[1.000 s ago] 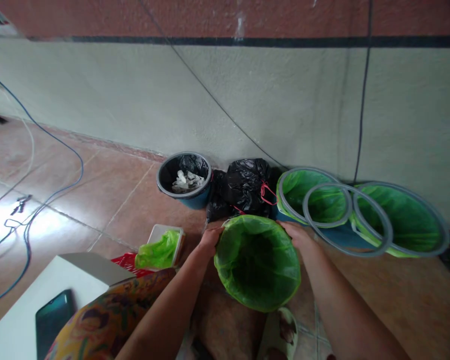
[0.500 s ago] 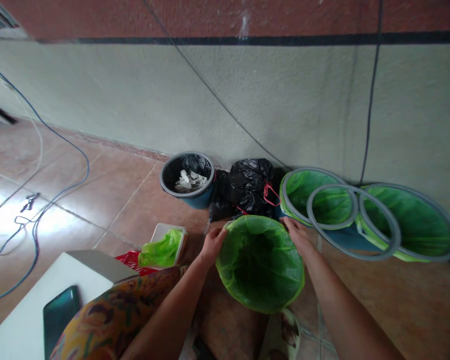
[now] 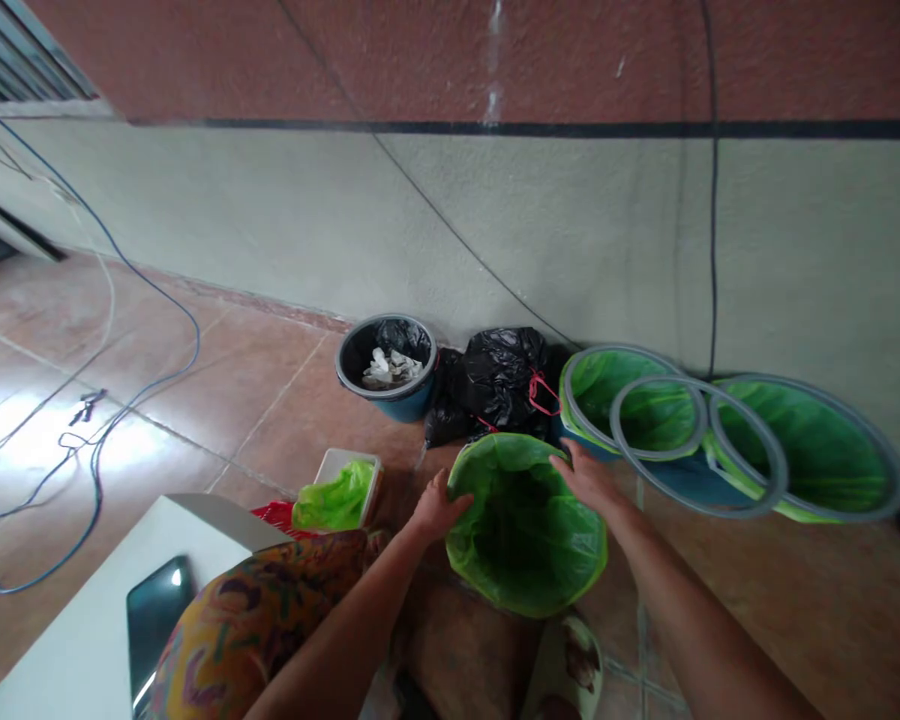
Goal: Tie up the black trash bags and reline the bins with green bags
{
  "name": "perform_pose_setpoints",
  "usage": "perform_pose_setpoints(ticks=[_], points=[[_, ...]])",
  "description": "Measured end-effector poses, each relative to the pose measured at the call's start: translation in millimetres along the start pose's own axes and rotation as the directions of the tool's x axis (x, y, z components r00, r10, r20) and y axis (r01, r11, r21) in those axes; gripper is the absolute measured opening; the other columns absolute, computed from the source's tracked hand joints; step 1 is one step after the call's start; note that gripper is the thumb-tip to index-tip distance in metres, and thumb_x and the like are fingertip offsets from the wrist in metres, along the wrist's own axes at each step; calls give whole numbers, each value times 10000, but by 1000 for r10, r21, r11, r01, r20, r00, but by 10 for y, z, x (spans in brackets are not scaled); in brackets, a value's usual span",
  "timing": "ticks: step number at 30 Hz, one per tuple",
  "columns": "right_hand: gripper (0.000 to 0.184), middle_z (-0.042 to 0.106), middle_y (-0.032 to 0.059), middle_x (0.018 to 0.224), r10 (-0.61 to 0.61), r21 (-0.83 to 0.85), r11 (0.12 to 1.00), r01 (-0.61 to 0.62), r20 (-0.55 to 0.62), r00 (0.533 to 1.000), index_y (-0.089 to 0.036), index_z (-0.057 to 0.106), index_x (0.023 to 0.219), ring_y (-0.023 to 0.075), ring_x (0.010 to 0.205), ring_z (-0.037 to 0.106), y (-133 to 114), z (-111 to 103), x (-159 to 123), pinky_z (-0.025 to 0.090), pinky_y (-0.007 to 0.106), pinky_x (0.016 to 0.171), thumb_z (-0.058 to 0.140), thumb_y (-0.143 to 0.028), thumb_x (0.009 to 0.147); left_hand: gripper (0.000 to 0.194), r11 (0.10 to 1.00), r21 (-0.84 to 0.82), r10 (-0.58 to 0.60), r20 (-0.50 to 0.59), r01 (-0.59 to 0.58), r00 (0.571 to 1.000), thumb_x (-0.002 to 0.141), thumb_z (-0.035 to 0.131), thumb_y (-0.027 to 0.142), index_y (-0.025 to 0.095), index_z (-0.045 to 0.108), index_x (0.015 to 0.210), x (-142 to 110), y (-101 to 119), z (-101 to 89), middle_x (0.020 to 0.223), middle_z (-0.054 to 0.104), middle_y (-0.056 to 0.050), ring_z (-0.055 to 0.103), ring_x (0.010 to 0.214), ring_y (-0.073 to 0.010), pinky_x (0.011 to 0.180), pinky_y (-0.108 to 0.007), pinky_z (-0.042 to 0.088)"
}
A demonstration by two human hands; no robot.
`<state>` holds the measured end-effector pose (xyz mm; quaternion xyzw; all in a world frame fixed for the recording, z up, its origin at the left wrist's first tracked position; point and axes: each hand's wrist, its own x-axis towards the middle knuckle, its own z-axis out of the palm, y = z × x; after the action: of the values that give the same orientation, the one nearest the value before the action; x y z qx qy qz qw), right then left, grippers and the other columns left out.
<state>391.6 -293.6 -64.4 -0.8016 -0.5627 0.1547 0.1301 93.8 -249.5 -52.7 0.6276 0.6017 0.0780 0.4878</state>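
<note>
A bin with a green bag liner (image 3: 529, 565) stands in front of me, the bag folded over its rim. My left hand (image 3: 441, 508) grips the rim on the left, thumb inside and fingers on the outside. On the opposite side, my right hand (image 3: 586, 476) is closed over the rim, thumb inward. Right of it are a second green-lined bin (image 3: 585, 400) and a third (image 3: 817, 425), both with grey rims. A loose grey ring (image 3: 776, 475) lies across these two.
Near the wall stand a blue bin with crumpled waste (image 3: 405, 405) and black tied bags (image 3: 506, 375). A white tray (image 3: 373, 495) holds green bags beside a red basket (image 3: 270, 518). A phone (image 3: 157, 620) lies on a white surface (image 3: 67, 640). Blue cables (image 3: 139, 395) cross the floor.
My left thumb now reaches further over the rim to the inside, and my right thumb also lies inward. The view has shifted slightly; the bin stays in nearly the same place.
</note>
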Motion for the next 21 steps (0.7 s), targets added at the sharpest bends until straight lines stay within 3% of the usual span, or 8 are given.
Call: perform_pose_setpoints(ticks=[3, 6, 8, 10, 14, 17, 19, 21], points=[[545, 581, 240, 1288, 72, -85, 993, -82, -112, 991, -31, 455, 1339, 310, 1185, 554, -136, -135, -176, 422, 404, 992, 463, -355, 901, 729, 987, -59, -160, -186, 151, 970, 806, 632, 473, 84, 417, 1384, -245, 38, -46, 1420, 479, -212, 456, 1322, -294, 1070, -348, 371], [536, 592, 246, 1249, 160, -163, 970, -179, -119, 980, -56, 453, 1343, 334, 1187, 542, -208, -184, -441, 408, 447, 987, 486, -334, 886, 587, 967, -79, -254, -341, 241, 905, 886, 506, 480, 104, 455, 1334, -610, 40, -15, 1371, 518, -198, 478, 1299, -274, 1043, -327, 383], [491, 621, 248, 1187, 265, -206, 940, -273, -65, 962, -64, 494, 1305, 339, 1159, 563, -208, -168, -619, 426, 451, 952, 478, -317, 885, 482, 964, -74, -265, -340, 256, 902, 914, 462, 451, 120, 505, 1262, -817, 29, 52, 1285, 581, -182, 542, 1219, -267, 987, -327, 417], [409, 666, 230, 1087, 373, -222, 906, -360, 18, 928, -88, 568, 1222, 318, 1071, 623, -194, -138, -768, 466, 422, 882, 434, -305, 902, 402, 955, -56, -296, -259, 292, 919, 913, 473, 423, 128, 547, 1176, -932, 22, 142, 1163, 646, -164, 605, 1102, -263, 904, -327, 450], [341, 718, 189, 919, 457, -204, 877, -435, 79, 886, -141, 669, 1063, 275, 912, 694, -210, -120, -978, 507, 364, 769, 418, -316, 912, 203, 962, 34, -267, -105, 271, 958, 844, 581, 312, 154, 601, 970, -881, 63, 280, 934, 697, -103, 653, 873, -226, 731, -279, 462], [314, 725, 193, 879, 482, -206, 869, -449, 153, 863, -162, 718, 919, 286, 876, 707, -245, -161, -1149, 513, 364, 726, 453, -329, 894, 142, 974, 84, -195, -145, 208, 970, 809, 579, 208, 163, 604, 942, -712, 138, 261, 920, 695, -95, 655, 862, -220, 725, -272, 458], [320, 726, 192, 856, 480, -200, 876, -440, 264, 836, -177, 728, 819, 295, 846, 712, -264, -212, -1284, 512, 366, 691, 470, -355, 883, 209, 975, 133, -154, -177, 178, 972, 809, 554, 180, 163, 603, 1011, -593, 196, 185, 972, 692, -112, 658, 909, -240, 773, -297, 465], [310, 723, 201, 857, 491, -214, 870, -443, 301, 818, -170, 727, 814, 315, 842, 711, -298, -277, -1399, 510, 377, 674, 509, -385, 862, 317, 973, 176, -112, -190, 146, 975, 811, 550, 189, 162, 580, 1126, -495, 247, 87, 1062, 675, -133, 650, 984, -266, 830, -332, 467]])
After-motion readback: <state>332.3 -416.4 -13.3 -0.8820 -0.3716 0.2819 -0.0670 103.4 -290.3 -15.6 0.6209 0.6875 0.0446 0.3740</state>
